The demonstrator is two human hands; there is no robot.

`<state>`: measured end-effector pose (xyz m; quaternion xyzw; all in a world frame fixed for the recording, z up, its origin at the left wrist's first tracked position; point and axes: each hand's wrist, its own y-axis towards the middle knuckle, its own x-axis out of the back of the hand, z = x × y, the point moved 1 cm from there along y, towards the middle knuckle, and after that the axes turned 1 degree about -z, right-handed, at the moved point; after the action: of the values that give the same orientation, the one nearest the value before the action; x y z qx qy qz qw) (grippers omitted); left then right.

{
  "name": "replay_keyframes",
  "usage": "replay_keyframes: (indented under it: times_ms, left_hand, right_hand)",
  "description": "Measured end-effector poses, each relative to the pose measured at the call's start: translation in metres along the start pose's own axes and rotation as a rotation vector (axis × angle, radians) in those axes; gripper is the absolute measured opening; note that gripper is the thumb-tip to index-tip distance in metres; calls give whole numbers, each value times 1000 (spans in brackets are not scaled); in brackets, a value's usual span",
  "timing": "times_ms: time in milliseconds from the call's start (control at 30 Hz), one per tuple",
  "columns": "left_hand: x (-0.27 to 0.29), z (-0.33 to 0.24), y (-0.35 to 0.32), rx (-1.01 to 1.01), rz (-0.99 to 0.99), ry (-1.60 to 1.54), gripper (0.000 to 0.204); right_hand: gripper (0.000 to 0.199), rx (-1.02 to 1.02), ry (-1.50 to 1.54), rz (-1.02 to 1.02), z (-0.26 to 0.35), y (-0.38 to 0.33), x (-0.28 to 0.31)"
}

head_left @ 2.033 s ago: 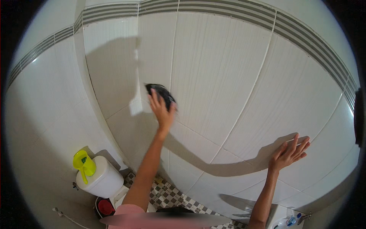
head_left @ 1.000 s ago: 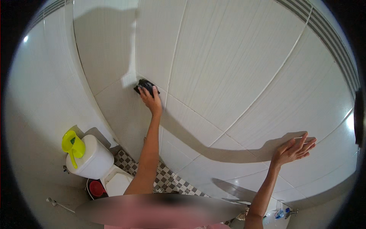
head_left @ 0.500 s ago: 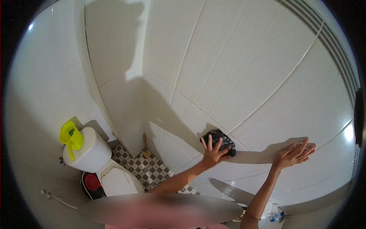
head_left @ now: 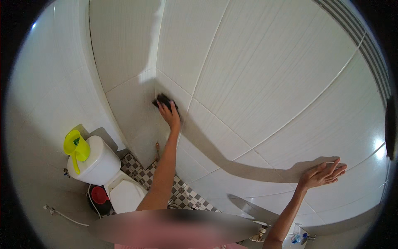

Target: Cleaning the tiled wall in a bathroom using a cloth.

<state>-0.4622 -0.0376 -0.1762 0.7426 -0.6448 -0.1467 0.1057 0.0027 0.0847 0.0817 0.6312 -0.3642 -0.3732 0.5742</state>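
a white tiled wall (head_left: 265, 83) is seen from above through a round fisheye view, with a striped grey border (head_left: 368, 50) curved along the upper right. left of centre in the frame, a black pad (head_left: 161, 98) is held under the fingers of the left hand (head_left: 171, 115) — it is set against the tiles, close to the corner line; its exact material cannot be told. at the lower right, the right hand (head_left: 321, 175) is held up with nothing in it, fingers loosely spread, its shadow cast just beside it; whether the wall is touched cannot be told. at the lower left, a white toilet (head_left: 126, 194) is shown, with a yellow-green dipper (head_left: 81, 150) placed on its tank (head_left: 103, 166). a red dipper (head_left: 99, 194) is seen below — just beside the toilet. checkered floor tiles (head_left: 182, 191) are shown at the lower centre, and a metal tap (head_left: 309, 238) at the lower right.
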Motion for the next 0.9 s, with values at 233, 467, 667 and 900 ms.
replay_keyframes:
  times_ms: [233,467,667,900]
  left_hand:
    - [-7,-6,-224,1,143,22,67]
    - [2,-96,-239,-581,383,-5,71]
    - [-6,-71,-57,-527,-2,-57,70]
    - [5,64,-6,44,42,-27,74]
  right_hand:
    - [46,12,-36,5,-5,-2,0]
    - [45,29,-25,18,-8,-4,3]
    - [44,22,-15,-15,0,0,4]
    - [47,20,-102,27,-3,-2,3]
